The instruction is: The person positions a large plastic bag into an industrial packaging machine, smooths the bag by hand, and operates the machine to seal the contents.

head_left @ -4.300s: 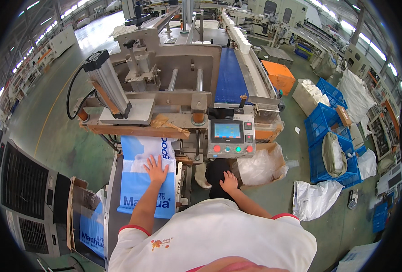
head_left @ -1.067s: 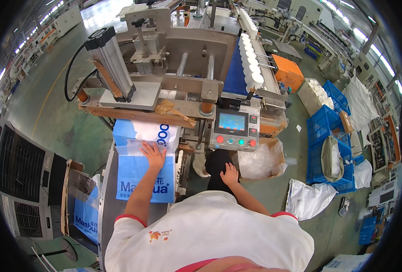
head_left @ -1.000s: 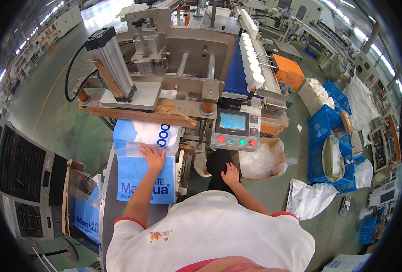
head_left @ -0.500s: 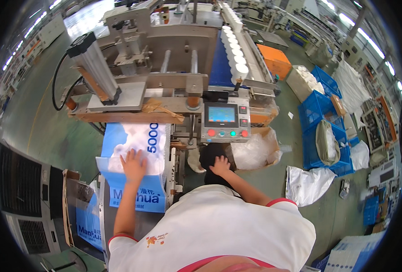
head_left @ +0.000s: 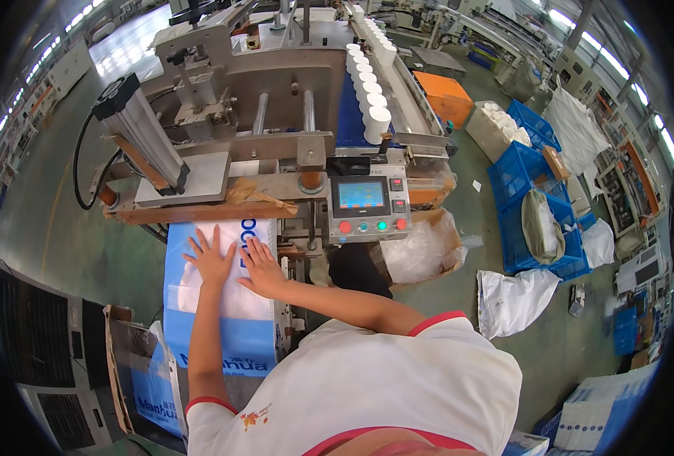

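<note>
A blue-and-white printed plastic package lies on the machine's narrow bed, its far end against the brown-edged crossbar. My left hand rests flat on its white part with the fingers spread. Just to the right, my right hand also presses flat on the package, fingers stretched out toward the crossbar and partly covering dark blue print. Neither hand grips anything. What is inside the package does not show.
A control panel with a screen and buttons stands right of the bed. White rolls line a conveyor behind it. A carton of clear plastic sits below. Blue crates stand at right; a bin with similar packaging is at lower left.
My right hand has moved left from beside the bed onto the package. My left hand has shifted slightly toward the crossbar. The package's near end now lies a little closer to me.
</note>
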`<state>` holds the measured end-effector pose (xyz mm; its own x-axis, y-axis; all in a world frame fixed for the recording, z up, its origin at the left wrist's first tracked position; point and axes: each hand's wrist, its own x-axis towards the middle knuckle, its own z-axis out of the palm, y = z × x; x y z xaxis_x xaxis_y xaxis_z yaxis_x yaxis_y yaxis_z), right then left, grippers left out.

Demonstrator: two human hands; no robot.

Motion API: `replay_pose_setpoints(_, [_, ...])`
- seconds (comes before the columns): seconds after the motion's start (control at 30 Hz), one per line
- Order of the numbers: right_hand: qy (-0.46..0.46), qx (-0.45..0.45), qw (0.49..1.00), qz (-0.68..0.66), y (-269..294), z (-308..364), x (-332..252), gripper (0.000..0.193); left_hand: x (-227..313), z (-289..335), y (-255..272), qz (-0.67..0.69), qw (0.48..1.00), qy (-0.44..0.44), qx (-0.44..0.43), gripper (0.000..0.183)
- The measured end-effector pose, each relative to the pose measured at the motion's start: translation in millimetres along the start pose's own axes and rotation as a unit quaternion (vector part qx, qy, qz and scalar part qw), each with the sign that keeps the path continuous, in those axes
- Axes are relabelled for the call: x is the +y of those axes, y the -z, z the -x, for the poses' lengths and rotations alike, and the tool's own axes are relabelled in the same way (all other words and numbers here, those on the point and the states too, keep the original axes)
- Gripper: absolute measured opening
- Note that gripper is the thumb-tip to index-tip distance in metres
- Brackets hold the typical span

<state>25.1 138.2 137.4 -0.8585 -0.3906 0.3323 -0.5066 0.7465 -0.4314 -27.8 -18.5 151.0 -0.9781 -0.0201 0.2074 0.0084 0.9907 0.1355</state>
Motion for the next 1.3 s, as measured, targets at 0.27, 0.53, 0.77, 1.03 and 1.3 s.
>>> replay_pose_setpoints(0.27, [-0.023, -0.011, 0.999, 0.047, -13.4, -9.8, -3.6, 0.083, -4.2, -3.1, -3.7, 0.005, 1.000, 0.010, -0.001, 0.072])
replay_pose_setpoints(0.53, [-0.015, -0.023, 0.997, 0.077, -9.6, -14.3, -4.5, 0.080, -8.1, -3.9, -7.5, 0.031, 0.998, 0.007, 0.057, 0.071])
replay_pose_setpoints(0.77, [-0.006, -0.038, 0.995, 0.090, -8.0, -19.5, -7.5, 0.079, -12.8, -5.9, -6.9, 0.045, 0.997, 0.011, 0.060, 0.070])
replay_pose_setpoints(1.03, [0.000, -0.046, 0.994, 0.100, -8.1, -24.0, -8.0, 0.080, -15.8, -9.5, -10.2, 0.066, 0.995, 0.004, 0.076, 0.070])
replay_pose_setpoints(1.3, [0.013, -0.047, 0.994, 0.094, -4.4, -27.5, -9.8, 0.080, -16.4, -12.2, -9.6, 0.058, 0.996, 0.010, 0.066, 0.070])
